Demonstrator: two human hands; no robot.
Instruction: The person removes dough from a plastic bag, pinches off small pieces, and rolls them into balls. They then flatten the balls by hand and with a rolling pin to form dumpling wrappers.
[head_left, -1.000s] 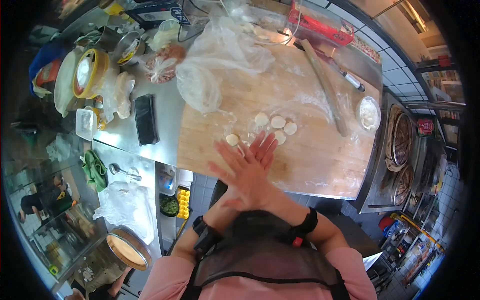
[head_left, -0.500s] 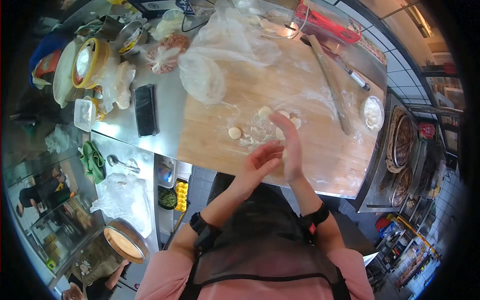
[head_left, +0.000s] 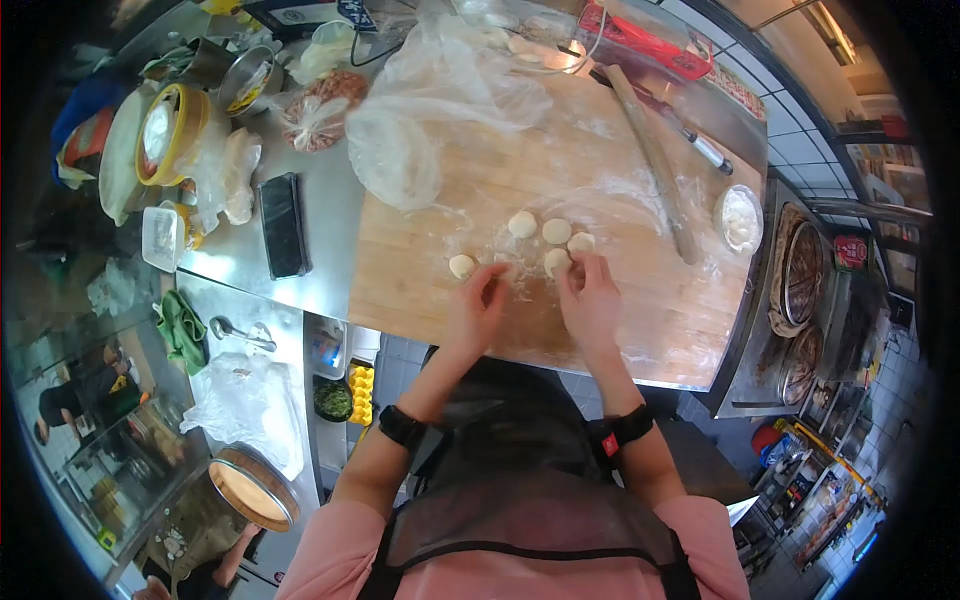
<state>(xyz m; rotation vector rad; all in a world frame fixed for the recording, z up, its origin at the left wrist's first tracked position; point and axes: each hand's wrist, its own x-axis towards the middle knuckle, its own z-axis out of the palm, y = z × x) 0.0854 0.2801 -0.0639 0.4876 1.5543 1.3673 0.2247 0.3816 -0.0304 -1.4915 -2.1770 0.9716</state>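
Several small round pieces of pale dough lie on the floured wooden board (head_left: 420,285). One dough piece (head_left: 522,224) sits behind the others, with a dough piece (head_left: 557,231) and another dough piece (head_left: 581,243) beside it. My right hand (head_left: 592,300) has bent, closed fingers at the edge of the nearest dough piece (head_left: 556,261); their contents are hidden. On the left, a single dough piece (head_left: 461,266) lies close to the fingertips of my left hand (head_left: 476,310). That hand is curled with thumb and fingers together, and what it holds, if anything, cannot be seen.
A rolling pin (head_left: 655,165) lies to the right, near a bowl of white flour (head_left: 741,220). Clear plastic sheeting (head_left: 400,150) covers the board's back left. Beyond the left edge stand a black phone-like case (head_left: 284,225) and a bag of meat-like filling (head_left: 322,110).
My hands were together, palms facing, with a pale piece partly visible between them. They have separated and lowered to the board, the left moving left and the right near the dough group.
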